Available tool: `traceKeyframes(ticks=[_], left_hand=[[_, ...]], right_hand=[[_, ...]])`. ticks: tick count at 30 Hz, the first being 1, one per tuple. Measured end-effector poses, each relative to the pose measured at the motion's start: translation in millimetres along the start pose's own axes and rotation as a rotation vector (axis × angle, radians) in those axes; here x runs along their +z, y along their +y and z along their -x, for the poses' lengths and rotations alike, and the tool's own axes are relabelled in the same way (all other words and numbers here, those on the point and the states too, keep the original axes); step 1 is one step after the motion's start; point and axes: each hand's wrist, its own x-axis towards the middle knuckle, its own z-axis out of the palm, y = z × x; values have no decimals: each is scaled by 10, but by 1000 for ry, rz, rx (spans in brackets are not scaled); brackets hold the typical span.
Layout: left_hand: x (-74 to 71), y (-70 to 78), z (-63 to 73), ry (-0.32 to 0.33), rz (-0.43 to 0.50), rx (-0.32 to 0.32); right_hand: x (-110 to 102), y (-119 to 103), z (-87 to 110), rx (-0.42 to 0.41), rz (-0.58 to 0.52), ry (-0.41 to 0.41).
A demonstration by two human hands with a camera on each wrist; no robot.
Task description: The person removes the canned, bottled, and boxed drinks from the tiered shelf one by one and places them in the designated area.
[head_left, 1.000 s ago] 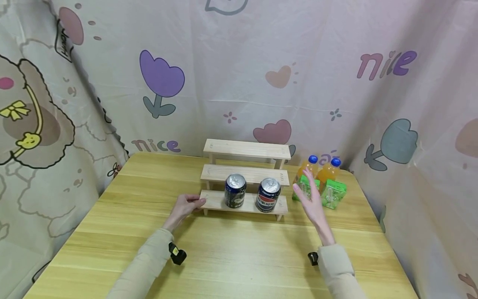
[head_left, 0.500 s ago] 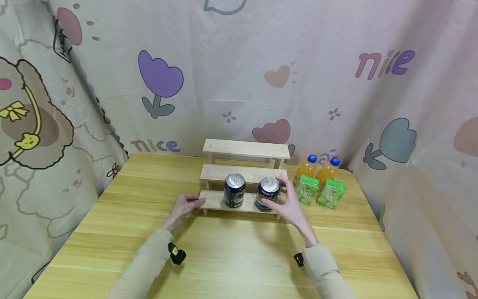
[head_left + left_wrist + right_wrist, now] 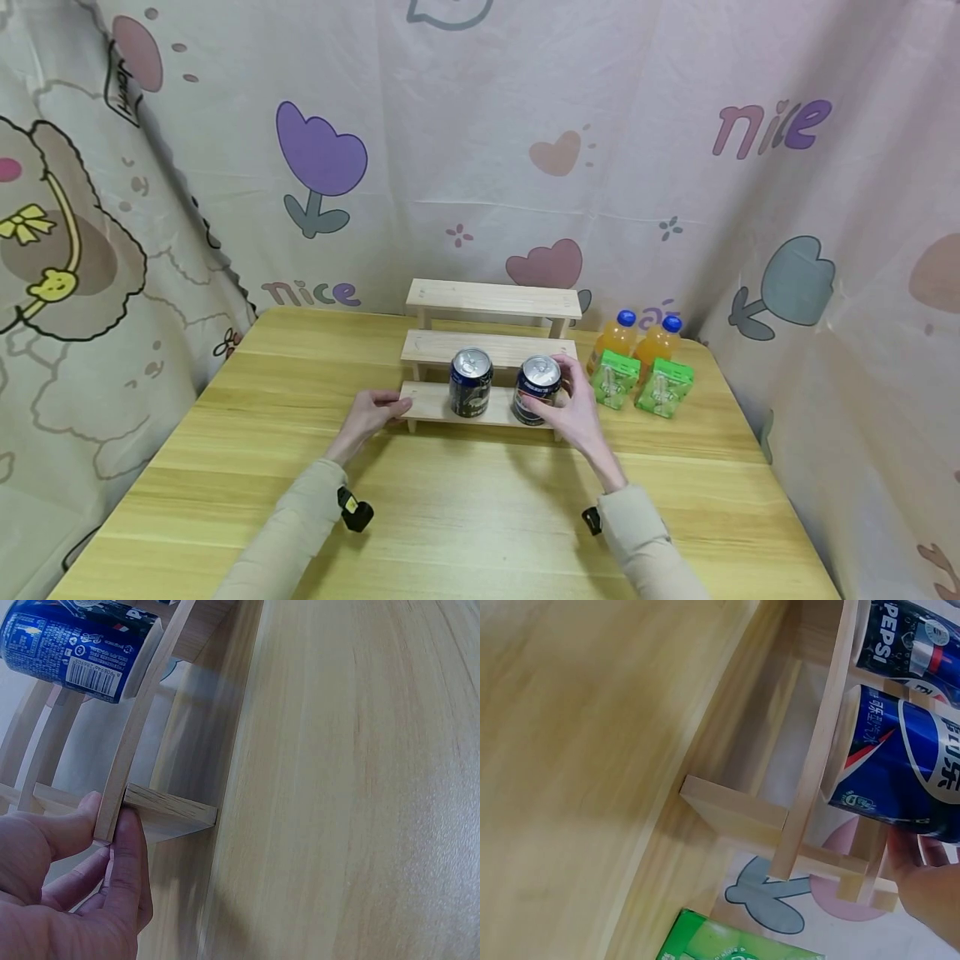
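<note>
A three-tier wooden step shelf [image 3: 495, 297] stands on the table with two dark blue Pepsi cans upright on its lowest board. My left hand [image 3: 371, 419] pinches the left end of that board, thumb above and fingers below, as the left wrist view confirms. At the right end, my right hand [image 3: 581, 415] grips the right Pepsi can [image 3: 537, 380], its thumb across the front and its fingers round the far right side. In the right wrist view this can [image 3: 900, 761] sits on the board. The left Pepsi can [image 3: 471, 385] stands apart from both hands.
Two orange juice bottles with blue caps, one left [image 3: 618, 337] and one right [image 3: 662, 343], stand right of the shelf. Before them are two green drink cartons, left [image 3: 616, 380] and right [image 3: 665, 388]. A patterned curtain [image 3: 450, 167] hangs behind the wooden table [image 3: 480, 517].
My right hand has moved left from in front of the cartons to the right can and closed round it. My left hand has stayed on the board's end.
</note>
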Motion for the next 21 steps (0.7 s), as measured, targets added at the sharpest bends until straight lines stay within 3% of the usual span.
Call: traceKeyframes(ticks=[12,21], left_hand=[[-11,-2,-8,13,-11,-18],[-6,-15,-9,7,-17,-13]], right_hand=[[33,9,25,-33,11,70],[-117,-152,62,2,-66,98]])
